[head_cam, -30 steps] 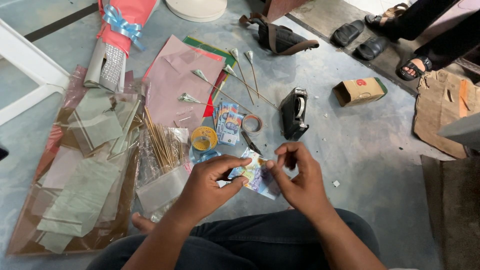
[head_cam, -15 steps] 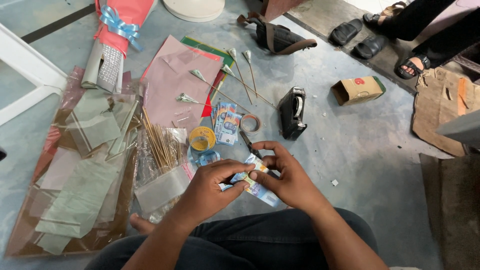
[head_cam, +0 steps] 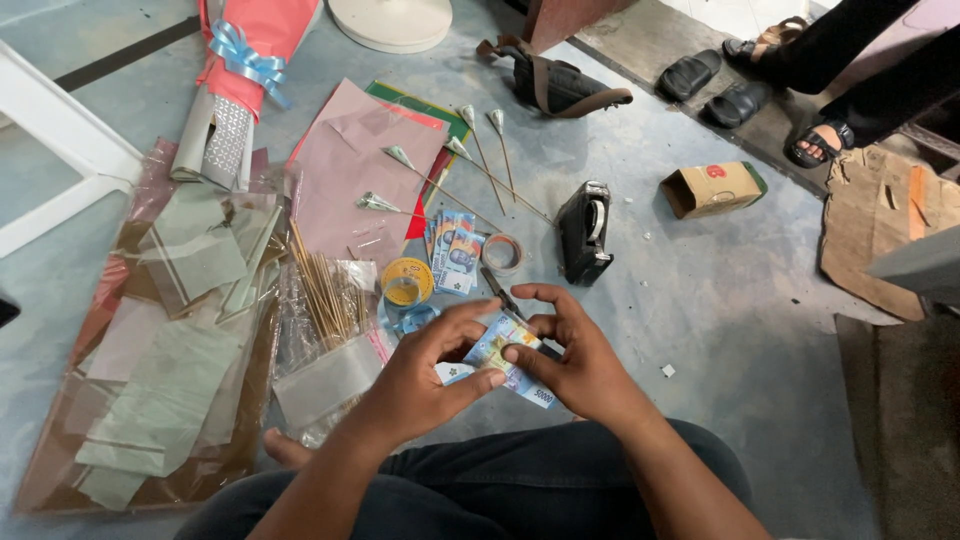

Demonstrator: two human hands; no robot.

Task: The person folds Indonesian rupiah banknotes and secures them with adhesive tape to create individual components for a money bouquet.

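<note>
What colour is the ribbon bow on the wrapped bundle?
Light blue; the ribbon bow shows clearly in the head view.

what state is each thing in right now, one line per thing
left hand: pinching the blue paper banknote
right hand: pinching the same note, which is partly folded
brown cardboard box: on its side, end open
black tape dispenser: lying on the floor
thin wooden skewers: bundled on clear plastic

Your left hand point(head_cam: 425, 375) and right hand point(head_cam: 575, 360) cover most of the blue banknote point(head_cam: 497, 352), so you can't see how it's folded. Far right, the other person point(head_cam: 860, 60) is cut off above the legs. The white round base point(head_cam: 392, 20) runs off the top edge.
</note>
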